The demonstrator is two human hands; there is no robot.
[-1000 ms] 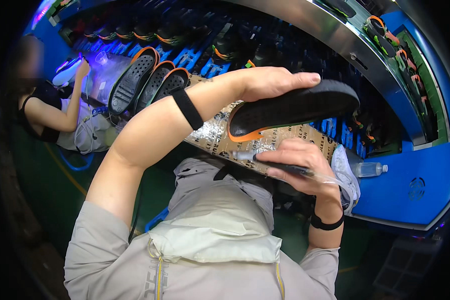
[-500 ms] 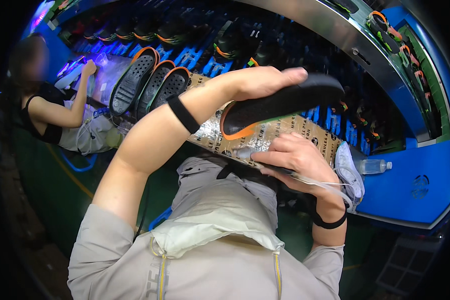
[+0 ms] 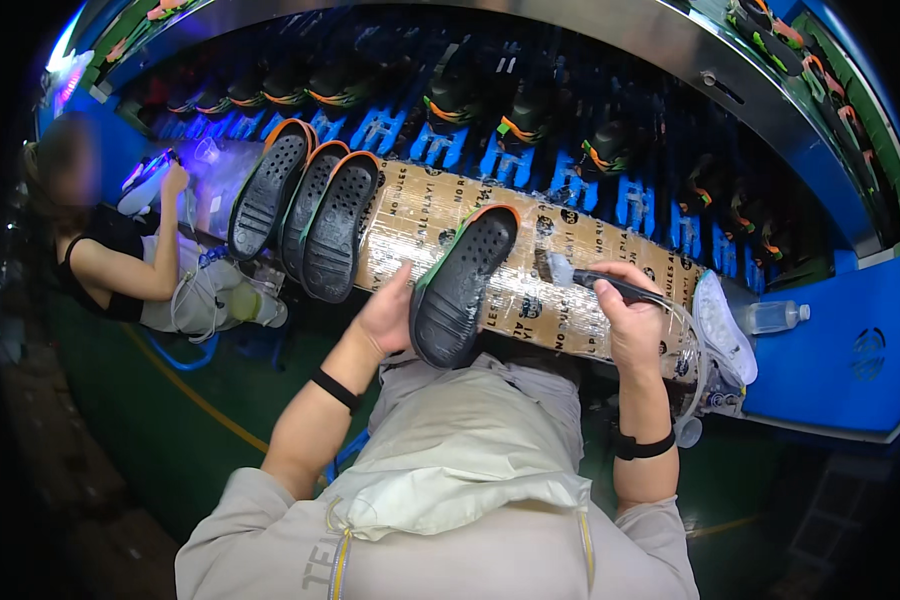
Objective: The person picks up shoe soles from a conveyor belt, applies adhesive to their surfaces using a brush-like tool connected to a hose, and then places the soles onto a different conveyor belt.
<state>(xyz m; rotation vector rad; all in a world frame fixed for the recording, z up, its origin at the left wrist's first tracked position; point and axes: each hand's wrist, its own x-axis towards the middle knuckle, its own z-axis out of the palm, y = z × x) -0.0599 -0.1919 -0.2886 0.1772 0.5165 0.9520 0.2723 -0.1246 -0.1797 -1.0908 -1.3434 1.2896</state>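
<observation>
In the head view, our left hand [image 3: 388, 318] grips a black sole [image 3: 462, 295] over the cardboard-covered bench [image 3: 540, 312], near edge; our right hand [image 3: 632, 325] clasps a brush [image 3: 582, 277]. Blue stands [image 3: 438, 146] line its far side; a co-worker [image 3: 122, 262] sits leftward above green floor [image 3: 205, 385].

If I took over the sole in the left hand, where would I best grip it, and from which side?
Probably by the rounded, perforated far end of the sole, coming from the far side. The left hand holds its left edge toward the near end, so the far end is uncovered; the black-handled tool in the right hand is off to the right.
</observation>
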